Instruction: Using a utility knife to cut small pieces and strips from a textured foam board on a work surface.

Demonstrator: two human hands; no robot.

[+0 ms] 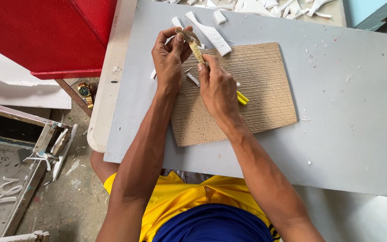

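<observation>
Fingers of your left hand [170, 57] pinch a small gold-faced scrap [188, 35] above the cardboard mat [256, 89]; your right hand [217, 87] grips a yellow craft knife [242, 97], blade touching it.

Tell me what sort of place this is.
Likely a craft or sign-making workshop: white foam offcuts litter the grey worktable, a scored brown cutting board lies on it, and a dusty concrete floor holds scraps.
</observation>
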